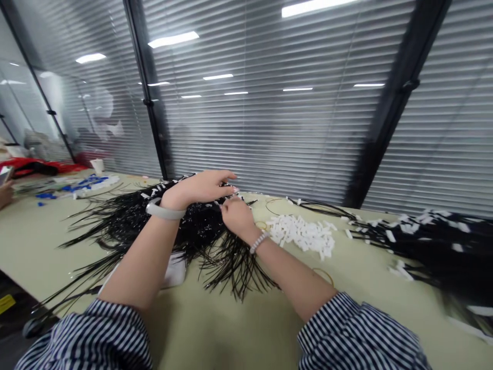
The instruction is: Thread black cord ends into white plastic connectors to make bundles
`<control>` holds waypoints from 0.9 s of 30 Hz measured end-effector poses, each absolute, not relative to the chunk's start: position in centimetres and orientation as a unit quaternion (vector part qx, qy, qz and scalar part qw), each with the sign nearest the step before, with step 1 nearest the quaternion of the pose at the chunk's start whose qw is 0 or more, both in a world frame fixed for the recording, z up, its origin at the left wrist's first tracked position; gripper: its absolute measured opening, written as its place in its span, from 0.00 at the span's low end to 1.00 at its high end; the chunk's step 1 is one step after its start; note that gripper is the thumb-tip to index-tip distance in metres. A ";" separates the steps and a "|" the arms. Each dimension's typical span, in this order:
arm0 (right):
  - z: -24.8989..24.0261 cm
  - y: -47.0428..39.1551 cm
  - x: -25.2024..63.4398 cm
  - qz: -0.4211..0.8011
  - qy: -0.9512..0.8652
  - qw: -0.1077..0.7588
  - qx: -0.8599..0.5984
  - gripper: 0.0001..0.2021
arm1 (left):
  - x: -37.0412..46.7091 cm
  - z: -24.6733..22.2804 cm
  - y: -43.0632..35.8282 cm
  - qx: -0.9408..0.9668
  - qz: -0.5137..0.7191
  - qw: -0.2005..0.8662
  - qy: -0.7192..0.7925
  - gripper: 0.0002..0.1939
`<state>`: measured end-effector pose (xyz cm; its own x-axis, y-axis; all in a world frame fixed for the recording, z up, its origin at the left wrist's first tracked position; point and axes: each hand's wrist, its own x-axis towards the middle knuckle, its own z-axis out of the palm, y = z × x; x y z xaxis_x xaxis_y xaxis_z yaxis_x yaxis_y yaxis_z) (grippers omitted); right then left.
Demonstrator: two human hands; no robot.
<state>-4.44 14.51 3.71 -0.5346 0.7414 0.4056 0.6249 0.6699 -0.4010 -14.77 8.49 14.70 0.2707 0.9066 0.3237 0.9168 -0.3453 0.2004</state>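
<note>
A large heap of black wires (pixel 127 218) spreads across the table, with small white pieces at its far side. My left hand (pixel 202 186) is over the heap, palm down, its fingers stretched toward the right and the thumb apart from them. Close beside it, my right hand (pixel 238 218) is closed around a bunch of black wires (pixel 236 262), whose loose ends fan out below. Its fingertips are partly hidden, and a small pale bit shows at them near the left thumb. Right of that hand lies a pile of small white connectors (pixel 300 234).
More black wires with white ends (pixel 431 246) lie at the right. Blue and white parts (pixel 87 185), a white cup (pixel 97 165) and red cloth (pixel 57 166) are at the far left, near another person's hand (pixel 5 192). A blind-covered glass partition (pixel 262 118) borders the table's back.
</note>
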 end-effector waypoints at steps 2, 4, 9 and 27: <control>5.6 15.9 -3.2 0.121 -0.848 0.324 -0.403 0.13 | -14.6 15.1 8.0 -0.803 -0.207 0.013 -0.558 0.27; 7.7 17.2 -1.6 0.138 -0.823 0.374 -0.404 0.13 | -14.2 15.5 7.5 -0.808 -0.252 0.007 -0.532 0.25; 12.9 18.6 4.5 0.147 -0.724 0.554 -0.384 0.12 | -13.2 16.0 6.6 -0.813 -0.357 -0.036 -0.459 0.19; 19.6 5.0 15.4 0.237 -0.684 0.674 -0.145 0.06 | -10.0 15.9 4.5 -0.780 -0.458 -0.043 -0.424 0.12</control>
